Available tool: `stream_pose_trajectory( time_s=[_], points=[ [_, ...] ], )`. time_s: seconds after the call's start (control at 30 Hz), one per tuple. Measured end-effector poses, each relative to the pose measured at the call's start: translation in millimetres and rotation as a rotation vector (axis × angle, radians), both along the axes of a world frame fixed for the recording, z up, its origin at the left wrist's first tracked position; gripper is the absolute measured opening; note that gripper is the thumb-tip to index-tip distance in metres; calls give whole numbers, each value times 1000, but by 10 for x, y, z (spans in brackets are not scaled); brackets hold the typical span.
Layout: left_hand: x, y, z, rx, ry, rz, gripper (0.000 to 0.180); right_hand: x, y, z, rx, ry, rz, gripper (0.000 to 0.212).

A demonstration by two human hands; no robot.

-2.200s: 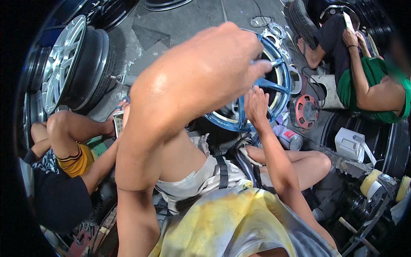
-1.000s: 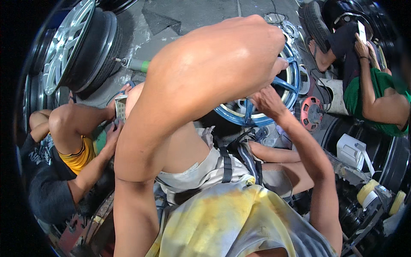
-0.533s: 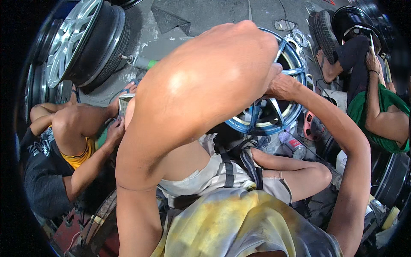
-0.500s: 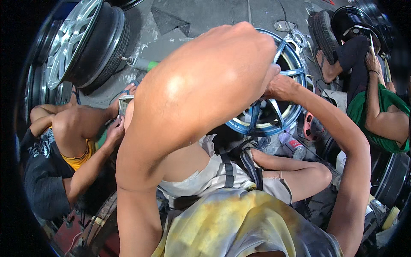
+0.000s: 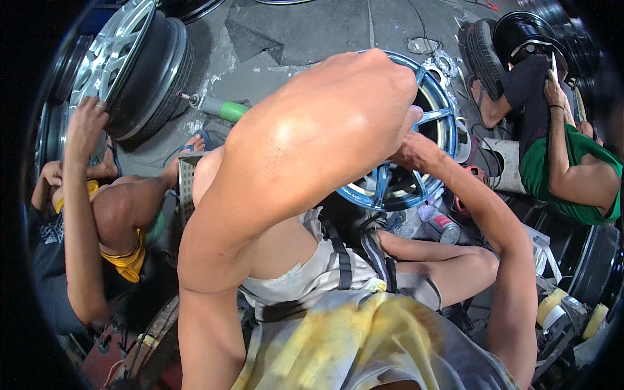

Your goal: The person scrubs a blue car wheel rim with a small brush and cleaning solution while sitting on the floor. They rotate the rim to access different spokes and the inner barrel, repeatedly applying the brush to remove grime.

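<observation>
A blue alloy wheel rim (image 5: 435, 117) stands tilted on the floor in front of my knees. My left hand (image 5: 383, 84) is raised close to the camera, its fingers curled at the rim's spokes; the back of the hand hides what they touch. My right hand (image 5: 408, 146) reaches up from the lower right and grips a blue spoke just below the left hand. The two hands almost touch. My bent legs and pale shorts (image 5: 325, 273) lie below the rim.
A silver wheel in a tyre (image 5: 123, 58) leans at the upper left, touched by a seated person's hand (image 5: 84, 120). A green-handled tool (image 5: 221, 107) lies on the concrete. Another person in a green shirt (image 5: 559, 169) sits right. A spray can (image 5: 445, 227) and tape rolls (image 5: 552, 305) lie nearby.
My right arm has stretched further up to the rim, beside my left hand. The person on the left has lifted a hand onto the silver wheel. The view has shifted.
</observation>
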State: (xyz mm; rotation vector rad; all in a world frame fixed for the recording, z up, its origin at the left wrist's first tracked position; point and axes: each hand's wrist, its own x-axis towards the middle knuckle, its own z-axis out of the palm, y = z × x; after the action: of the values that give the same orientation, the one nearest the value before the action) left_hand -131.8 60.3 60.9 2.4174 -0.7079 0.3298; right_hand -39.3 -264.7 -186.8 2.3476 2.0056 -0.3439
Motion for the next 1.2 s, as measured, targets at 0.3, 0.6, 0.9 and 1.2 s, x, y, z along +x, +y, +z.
stream_pose_trajectory(
  time_s=[0.3,0.6,0.9,1.2],
  points=[
    [-8,-67,104,-3,207,19,33,-331,-553,240,223,7,-439,53],
    [-2,-147,162,112,248,27,32,-1809,-92,190,234,61,-579,63],
    [63,-286,223,194,269,37,32,-1429,-885,104,234,-146,-767,63],
    [206,-455,135,147,183,-35,33,-1298,-693,89,250,-147,-697,66]
  ],
)
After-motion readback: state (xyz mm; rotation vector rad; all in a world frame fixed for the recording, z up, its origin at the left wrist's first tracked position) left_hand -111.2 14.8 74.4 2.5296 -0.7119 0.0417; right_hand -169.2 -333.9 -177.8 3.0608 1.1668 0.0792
